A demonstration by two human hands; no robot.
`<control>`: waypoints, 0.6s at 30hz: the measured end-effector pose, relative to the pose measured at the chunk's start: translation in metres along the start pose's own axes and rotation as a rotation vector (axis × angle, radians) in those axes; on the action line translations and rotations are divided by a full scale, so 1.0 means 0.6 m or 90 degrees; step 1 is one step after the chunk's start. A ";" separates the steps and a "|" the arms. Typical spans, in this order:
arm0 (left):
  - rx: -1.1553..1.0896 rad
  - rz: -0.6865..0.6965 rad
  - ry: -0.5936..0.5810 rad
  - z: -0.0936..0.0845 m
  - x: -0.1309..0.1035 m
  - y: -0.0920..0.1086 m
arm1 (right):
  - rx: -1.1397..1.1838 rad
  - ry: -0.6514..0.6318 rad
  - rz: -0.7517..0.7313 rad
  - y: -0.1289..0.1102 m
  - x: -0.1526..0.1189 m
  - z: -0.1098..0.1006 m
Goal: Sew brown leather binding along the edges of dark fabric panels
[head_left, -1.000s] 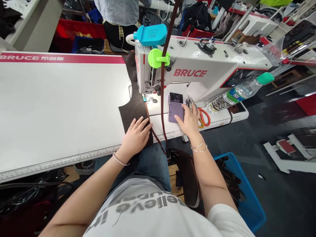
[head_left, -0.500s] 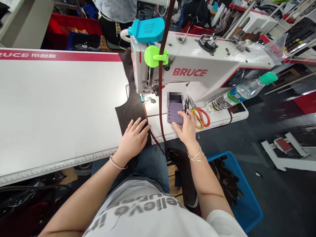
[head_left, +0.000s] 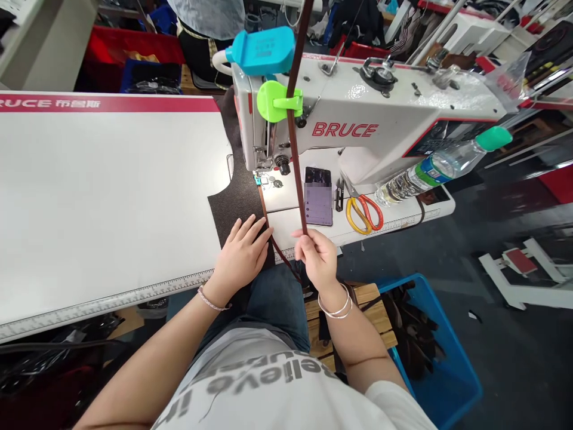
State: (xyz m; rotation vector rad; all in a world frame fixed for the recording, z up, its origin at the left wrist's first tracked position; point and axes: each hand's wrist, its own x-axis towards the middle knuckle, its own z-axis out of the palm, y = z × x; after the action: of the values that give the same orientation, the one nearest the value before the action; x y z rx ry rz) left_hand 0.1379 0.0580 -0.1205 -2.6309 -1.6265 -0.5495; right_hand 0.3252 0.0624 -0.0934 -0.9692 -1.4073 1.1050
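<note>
My left hand (head_left: 242,254) lies flat, fingers spread, on a dark brown fabric piece (head_left: 233,203) at the table's front edge. My right hand (head_left: 317,257) is closed on a long brown strip (head_left: 295,161) that hangs down past the green clip (head_left: 274,101). The strip's lower part runs up beside my left fingertips to the presser foot of the white sewing machine (head_left: 344,128). A phone (head_left: 319,203) with a lit screen lies on the machine bed, above my right hand.
Right of the phone lie black snips (head_left: 339,194) and scissors (head_left: 364,212) with yellow and orange handles. A bottle (head_left: 430,173) leans there. A blue bin (head_left: 452,352) with dark scraps stands on the floor. Behind the machine is another person (head_left: 210,30).
My right hand has moved from the phone down and left and has taken hold of the brown strip, which now runs straighter. My left hand has stayed on the fabric.
</note>
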 end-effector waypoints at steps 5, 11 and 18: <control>-0.004 -0.001 -0.001 0.000 0.000 0.000 | -0.130 0.084 0.035 0.047 -0.061 -0.049; -0.009 -0.002 -0.003 0.000 0.000 0.000 | -0.434 0.089 0.273 0.158 -0.154 -0.106; 0.005 0.000 0.001 0.000 0.000 0.000 | -0.509 0.099 0.306 0.160 -0.185 -0.083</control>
State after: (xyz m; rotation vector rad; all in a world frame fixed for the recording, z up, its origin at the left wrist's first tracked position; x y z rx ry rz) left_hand 0.1383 0.0579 -0.1206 -2.6251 -1.6239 -0.5433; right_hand 0.3871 -0.0154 -0.2123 -1.9984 -1.5496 0.7522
